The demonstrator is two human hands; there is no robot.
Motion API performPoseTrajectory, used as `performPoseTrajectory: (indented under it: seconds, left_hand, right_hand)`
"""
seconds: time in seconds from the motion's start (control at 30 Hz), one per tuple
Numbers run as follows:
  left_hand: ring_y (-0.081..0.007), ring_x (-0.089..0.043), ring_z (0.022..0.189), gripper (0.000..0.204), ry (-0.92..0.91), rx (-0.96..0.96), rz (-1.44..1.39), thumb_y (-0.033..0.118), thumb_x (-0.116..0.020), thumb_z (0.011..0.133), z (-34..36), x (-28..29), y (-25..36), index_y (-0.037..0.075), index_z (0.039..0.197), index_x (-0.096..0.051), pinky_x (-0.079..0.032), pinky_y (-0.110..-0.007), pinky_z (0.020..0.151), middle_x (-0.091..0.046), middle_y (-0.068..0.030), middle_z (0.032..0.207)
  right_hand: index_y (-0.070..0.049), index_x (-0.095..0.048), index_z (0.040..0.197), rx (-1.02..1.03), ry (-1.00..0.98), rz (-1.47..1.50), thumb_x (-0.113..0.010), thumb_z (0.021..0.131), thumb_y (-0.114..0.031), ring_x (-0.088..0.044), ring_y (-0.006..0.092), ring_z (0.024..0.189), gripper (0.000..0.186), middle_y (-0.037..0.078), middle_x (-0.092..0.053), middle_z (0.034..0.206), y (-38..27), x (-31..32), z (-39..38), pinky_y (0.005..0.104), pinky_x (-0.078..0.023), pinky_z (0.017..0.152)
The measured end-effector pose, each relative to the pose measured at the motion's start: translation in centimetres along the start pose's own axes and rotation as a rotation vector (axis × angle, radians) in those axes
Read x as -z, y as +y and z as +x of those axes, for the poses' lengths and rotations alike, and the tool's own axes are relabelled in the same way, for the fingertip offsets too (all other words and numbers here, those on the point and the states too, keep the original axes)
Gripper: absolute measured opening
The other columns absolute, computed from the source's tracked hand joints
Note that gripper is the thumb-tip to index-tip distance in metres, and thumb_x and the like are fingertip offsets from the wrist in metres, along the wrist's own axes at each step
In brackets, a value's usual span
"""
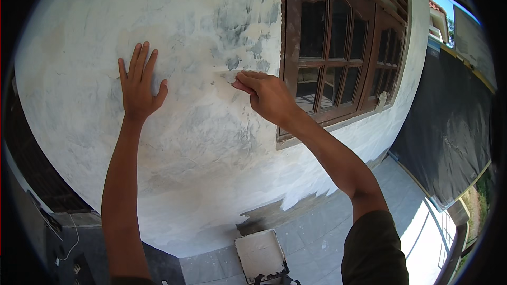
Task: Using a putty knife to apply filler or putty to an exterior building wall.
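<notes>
A patchy white plastered wall (190, 31) with grey and beige blotches fills most of the view. My left hand (138, 87) lies open on it at the left, fingers spread upward. My right hand (266, 95) grips a scraper (237, 84) with a reddish handle, just left of the window, where its blade, partly hidden by my fingers, is against a paler smear on the wall. Beside it is a brown wooden window (330, 89) with small glass panes.
A paint tray (259, 243) with whitish contents stands at the wall's foot on a grey sheet (206, 266). Dark plastic sheeting (446, 121) hangs at the right. A dark opening (39, 166) is at the far left, with a white cable (76, 235) below it.
</notes>
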State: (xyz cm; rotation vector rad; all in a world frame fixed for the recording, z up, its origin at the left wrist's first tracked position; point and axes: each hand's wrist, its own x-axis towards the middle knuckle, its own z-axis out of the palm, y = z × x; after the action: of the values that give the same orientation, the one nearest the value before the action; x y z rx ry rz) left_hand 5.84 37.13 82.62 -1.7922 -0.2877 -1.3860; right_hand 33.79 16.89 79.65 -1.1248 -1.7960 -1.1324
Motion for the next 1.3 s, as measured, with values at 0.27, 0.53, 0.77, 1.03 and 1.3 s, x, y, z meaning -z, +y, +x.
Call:
performPoseTrajectory:
  seconds: [0.27, 0.53, 0.77, 1.03, 1.3]
  left_hand:
    - [-0.0280, -0.032, 0.153, 0.067, 0.000, 0.005, -0.032, 0.027, -0.066, 0.085, 0.9, 0.0, 0.6, 0.012, 0.149, -0.051, -0.013, -0.063, 0.123, -0.040, -0.0089, 0.163]
    - [-0.0294, -0.032, 0.153, 0.068, -0.001, 0.008, -0.034, 0.022, -0.064, 0.084, 0.5, -0.1, 0.3, 0.011, 0.149, -0.050, -0.012, -0.064, 0.122, -0.040, -0.0105, 0.162]
    - [-0.0291, -0.032, 0.153, 0.068, 0.008, 0.011, -0.016, 0.022, -0.064, 0.084, -0.2, -0.1, -0.1, 0.011, 0.150, -0.050, -0.012, -0.064, 0.123, -0.040, -0.0103, 0.162]
    - [-0.0290, -0.032, 0.153, 0.068, -0.008, 0.000, -0.014, 0.025, -0.064, 0.085, 0.5, -0.1, 0.4, 0.011, 0.150, -0.049, -0.012, -0.064, 0.123, -0.040, -0.0101, 0.162]
    - [-0.0293, -0.032, 0.154, 0.068, 0.023, -0.015, -0.012, 0.025, -0.064, 0.085, 0.5, -0.3, 0.3, 0.011, 0.150, -0.049, -0.011, -0.064, 0.122, -0.039, -0.0101, 0.163]
  right_hand:
    - [0.000, -0.076, 0.102, -0.213, 0.356, -0.274, -0.055, 0.086, 0.000, -0.069, 0.0402, 0.075, 0.026, 0.023, -0.073, 0.089, 9.5, 5.5, 16.5, 0.0475, -0.057, 0.071]
    - [-0.002, -0.068, 0.088, -0.020, 0.374, -0.257, -0.070, 0.080, -0.002, -0.070, 0.0336, 0.083, 0.009, 0.014, -0.069, 0.089, 6.4, 0.0, 9.7, 0.0452, -0.057, 0.069]
    - [0.001, -0.076, 0.111, -0.385, -0.038, 0.112, -0.058, 0.082, 0.005, -0.070, 0.0265, 0.068, 0.034, 0.019, -0.074, 0.084, 1.6, 1.9, 3.9, 0.0360, -0.055, 0.066]
    - [0.004, -0.063, 0.125, 0.027, 0.454, -0.259, -0.058, 0.080, 0.010, -0.063, 0.0373, 0.116, 0.045, 0.027, -0.063, 0.127, 8.0, 0.6, 11.5, 0.0448, -0.053, 0.096]
    - [0.005, -0.054, 0.140, -0.076, 0.194, -0.184, -0.060, 0.079, 0.014, -0.046, 0.0436, 0.140, 0.062, 0.026, -0.049, 0.149, 3.2, -5.7, 1.2, 0.0516, -0.040, 0.114]
